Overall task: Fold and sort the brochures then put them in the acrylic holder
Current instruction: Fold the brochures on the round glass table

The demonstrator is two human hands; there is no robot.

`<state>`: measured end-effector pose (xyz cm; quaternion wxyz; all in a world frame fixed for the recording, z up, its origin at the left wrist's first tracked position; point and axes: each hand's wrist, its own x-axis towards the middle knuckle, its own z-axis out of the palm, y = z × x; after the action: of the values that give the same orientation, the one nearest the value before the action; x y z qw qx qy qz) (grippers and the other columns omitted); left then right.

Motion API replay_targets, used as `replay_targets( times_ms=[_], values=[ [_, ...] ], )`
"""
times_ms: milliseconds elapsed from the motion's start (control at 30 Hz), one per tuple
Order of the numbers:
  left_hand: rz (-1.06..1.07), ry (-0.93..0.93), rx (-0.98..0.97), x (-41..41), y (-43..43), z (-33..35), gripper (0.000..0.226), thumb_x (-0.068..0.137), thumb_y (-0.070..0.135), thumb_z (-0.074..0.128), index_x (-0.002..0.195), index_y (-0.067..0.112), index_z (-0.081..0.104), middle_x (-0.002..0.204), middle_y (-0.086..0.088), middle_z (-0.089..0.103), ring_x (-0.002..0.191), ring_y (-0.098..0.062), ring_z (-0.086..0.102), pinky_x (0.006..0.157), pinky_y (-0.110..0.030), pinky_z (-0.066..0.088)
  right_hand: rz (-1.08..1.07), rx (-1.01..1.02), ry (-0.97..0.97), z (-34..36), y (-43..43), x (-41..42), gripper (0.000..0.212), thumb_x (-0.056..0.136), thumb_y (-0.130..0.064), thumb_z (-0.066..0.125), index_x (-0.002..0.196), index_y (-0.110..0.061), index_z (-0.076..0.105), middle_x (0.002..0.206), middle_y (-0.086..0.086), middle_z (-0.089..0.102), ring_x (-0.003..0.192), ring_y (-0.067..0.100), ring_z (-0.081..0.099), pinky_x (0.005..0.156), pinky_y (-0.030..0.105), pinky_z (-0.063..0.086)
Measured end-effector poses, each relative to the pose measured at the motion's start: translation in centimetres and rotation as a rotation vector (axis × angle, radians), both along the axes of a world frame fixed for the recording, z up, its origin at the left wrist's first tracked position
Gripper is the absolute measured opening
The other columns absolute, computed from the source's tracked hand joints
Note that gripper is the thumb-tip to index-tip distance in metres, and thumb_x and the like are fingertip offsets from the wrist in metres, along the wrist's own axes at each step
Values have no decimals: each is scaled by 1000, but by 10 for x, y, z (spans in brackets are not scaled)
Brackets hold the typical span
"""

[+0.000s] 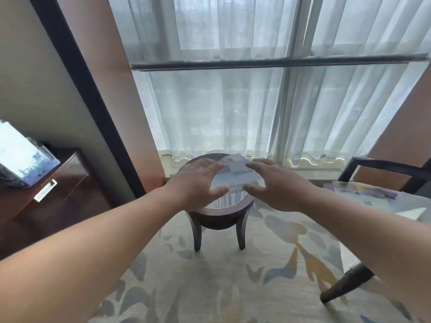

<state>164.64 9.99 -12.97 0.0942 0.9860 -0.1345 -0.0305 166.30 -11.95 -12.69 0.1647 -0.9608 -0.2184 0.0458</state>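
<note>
A pale blue-and-white paper brochure (235, 176) lies on the small round glass-topped dark-wood tabletop (224, 208). The left hand (198, 180) at its 9 o'clock edge and the right hand (277, 183) at 3 o'clock rest spread on it, fingers straight, gripping nothing. The clear acrylic holder (25, 159) stands far off at 9 o'clock.

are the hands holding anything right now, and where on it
Nothing is gripped. Left hand and right hand are open, fingers straight, at either side of the brochure on the round table; contact cannot be told.
</note>
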Motion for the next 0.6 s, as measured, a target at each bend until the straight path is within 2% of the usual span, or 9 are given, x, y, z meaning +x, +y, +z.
replay_targets(
  times_ms=[200,433,600],
  values=[
    [-7,56,17,86,-12,-10,69,93,62,42,152,33,22,160,3,24,147,-19,19,118,-48,21,15,-22,47,-12,-11,89,70,93,-58,48,153,-28,28,160,-7,26,141,17,35,108,39,36],
    [-35,96,38,185,-2,-45,70,92,62,43,152,32,24,158,4,27,146,-18,20,120,-43,16,3,-24,124,-42,-2,181,70,94,-55,49,153,-27,27,161,-8,23,145,13,28,111,36,32],
    [-106,127,53,262,7,-71,71,92,65,40,152,32,22,158,4,26,145,-17,22,118,-45,20,-54,-36,160,-58,7,246,68,93,-53,50,152,-26,30,160,-7,27,142,13,33,109,36,34]
  ],
)
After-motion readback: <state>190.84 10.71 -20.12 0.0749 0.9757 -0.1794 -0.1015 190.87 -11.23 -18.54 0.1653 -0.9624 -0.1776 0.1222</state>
